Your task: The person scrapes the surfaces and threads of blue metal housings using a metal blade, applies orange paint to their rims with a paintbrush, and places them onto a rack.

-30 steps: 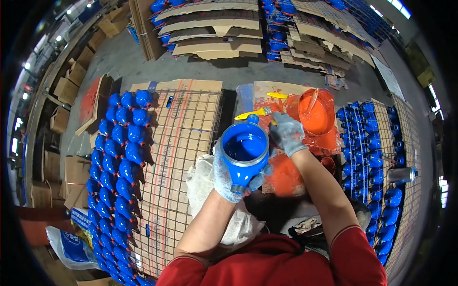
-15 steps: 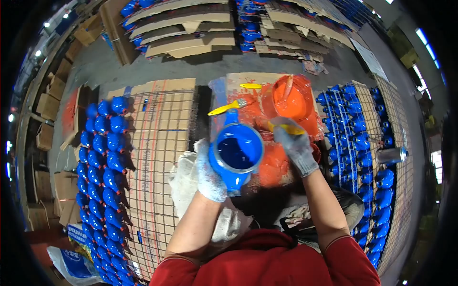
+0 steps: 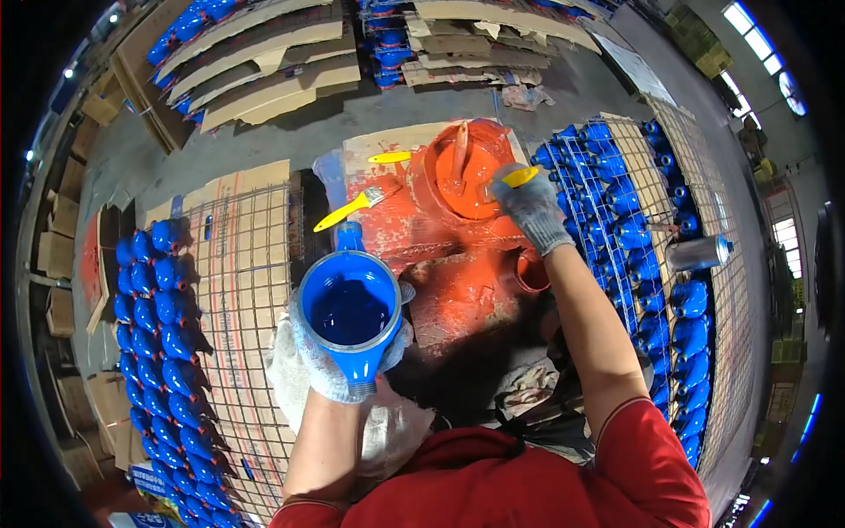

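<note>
My left hand (image 3: 321, 365), in a pale knitted glove, is wrapped round a blue water meter body (image 3: 350, 308). Its round open mouth faces up, and a threaded end points toward me. In a greyish glove, my right hand (image 3: 532, 214) grips a paintbrush by its yellow handle (image 3: 519, 177) at the right side of an orange-red paint bucket (image 3: 429, 180). The bristles are hard to make out against the paint. A stick stands in the bucket. Another yellow-handled paintbrush (image 3: 349, 211) lies on the paint-smeared board (image 3: 449, 304), beyond the meter body.
A second yellow handle (image 3: 390, 157) lies farther back on the board. Rows of blue bodies (image 3: 176, 339) stand on a wire mesh rack (image 3: 233, 290) at left, with more blue bodies (image 3: 629, 233) at right. A metal can (image 3: 700, 253) lies there. Cardboard-layered stacks (image 3: 264, 75) stand beyond.
My right hand has moved up and right relative to the board, carrying the brush to the bucket's edge. My left hand still holds the meter body, now lower. The whole view has shifted.
</note>
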`<state>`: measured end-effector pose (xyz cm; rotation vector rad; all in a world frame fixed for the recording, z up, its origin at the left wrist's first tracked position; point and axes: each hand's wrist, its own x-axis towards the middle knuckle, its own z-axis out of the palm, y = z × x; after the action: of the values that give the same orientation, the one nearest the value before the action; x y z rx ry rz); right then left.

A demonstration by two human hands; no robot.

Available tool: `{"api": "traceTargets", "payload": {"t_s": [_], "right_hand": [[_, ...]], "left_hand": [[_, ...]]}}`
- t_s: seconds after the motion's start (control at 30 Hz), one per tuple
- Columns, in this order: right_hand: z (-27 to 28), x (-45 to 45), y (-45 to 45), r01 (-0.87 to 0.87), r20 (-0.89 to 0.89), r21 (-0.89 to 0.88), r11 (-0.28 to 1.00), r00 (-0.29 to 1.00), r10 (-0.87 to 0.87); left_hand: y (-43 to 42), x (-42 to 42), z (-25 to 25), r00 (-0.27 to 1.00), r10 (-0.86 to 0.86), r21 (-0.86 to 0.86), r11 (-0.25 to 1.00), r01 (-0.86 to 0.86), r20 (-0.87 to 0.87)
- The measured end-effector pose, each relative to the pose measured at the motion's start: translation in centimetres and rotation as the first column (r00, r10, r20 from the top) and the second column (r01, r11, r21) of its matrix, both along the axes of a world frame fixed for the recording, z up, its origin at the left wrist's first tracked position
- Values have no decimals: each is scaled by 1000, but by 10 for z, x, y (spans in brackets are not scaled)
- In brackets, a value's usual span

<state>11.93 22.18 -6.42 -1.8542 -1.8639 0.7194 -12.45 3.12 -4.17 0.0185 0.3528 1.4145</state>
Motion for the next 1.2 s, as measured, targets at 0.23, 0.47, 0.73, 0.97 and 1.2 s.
{"api": "traceTargets", "payload": {"t_s": [0.23, 0.47, 0.73, 0.97, 1.2], "right_hand": [[8, 23, -15, 99, -659, -17, 995, 747, -85], [-10, 48, -52, 269, -720, -79, 960, 650, -242], [47, 61, -139, 160, -930, -55, 986, 352, -109], [120, 55, -211, 120, -865, 141, 983, 498, 64], [149, 56, -255, 41, -792, 180, 983, 599, 120]], "left_hand": [[6, 6, 0, 995, -73, -10, 997, 72, -61], [1, 11, -18, 992, -129, -34, 991, 129, -7], [-38, 21, -15, 759, 64, 215, 971, 102, -648], [-92, 57, 15, 286, 316, 378, 905, 197, -905], [-124, 72, 22, -148, 572, 474, 776, 416, -807]]}}
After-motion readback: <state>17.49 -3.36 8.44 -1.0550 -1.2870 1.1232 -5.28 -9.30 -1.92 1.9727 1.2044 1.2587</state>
